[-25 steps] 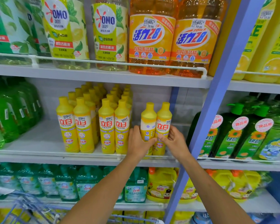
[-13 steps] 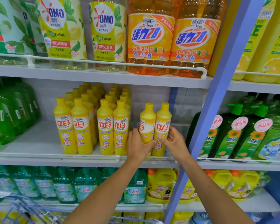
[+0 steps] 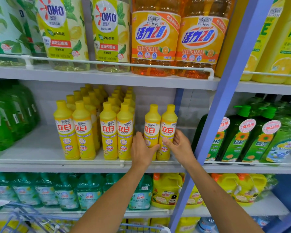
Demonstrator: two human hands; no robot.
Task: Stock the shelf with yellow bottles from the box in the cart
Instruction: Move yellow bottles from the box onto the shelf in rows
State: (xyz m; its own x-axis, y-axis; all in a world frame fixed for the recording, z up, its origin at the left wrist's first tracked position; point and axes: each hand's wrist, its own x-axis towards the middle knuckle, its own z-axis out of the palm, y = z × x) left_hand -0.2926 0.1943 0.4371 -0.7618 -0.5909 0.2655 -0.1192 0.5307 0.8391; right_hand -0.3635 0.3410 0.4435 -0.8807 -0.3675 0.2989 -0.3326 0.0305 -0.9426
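Standing upright, touching, on the middle shelf (image 3: 40, 165) just left of the blue post (image 3: 225, 98): two yellow bottles (image 3: 152, 121) w/ yellow caps, white-orange labels, red characters, small price stickers. L hand (image 3: 141, 150) has its fingers (image 3: 139, 134) curled round the bottle farther from the post; R hand (image 3: 180, 145) grips the nearer one.

VIEWS: one, head-worn, wide-angle | FACES: forward and slightly down at the middle shelf (image 3: 57, 167), which sits near frame centre | RANGE: close; left hand (image 3: 142, 150) and right hand (image 3: 180, 147) reach that shelf's front | LOWER EDGE: cart (image 3: 141, 228) rim just in frame | DISTORTION: blue upright (image 3: 225, 98) leans, bowed by the lens.
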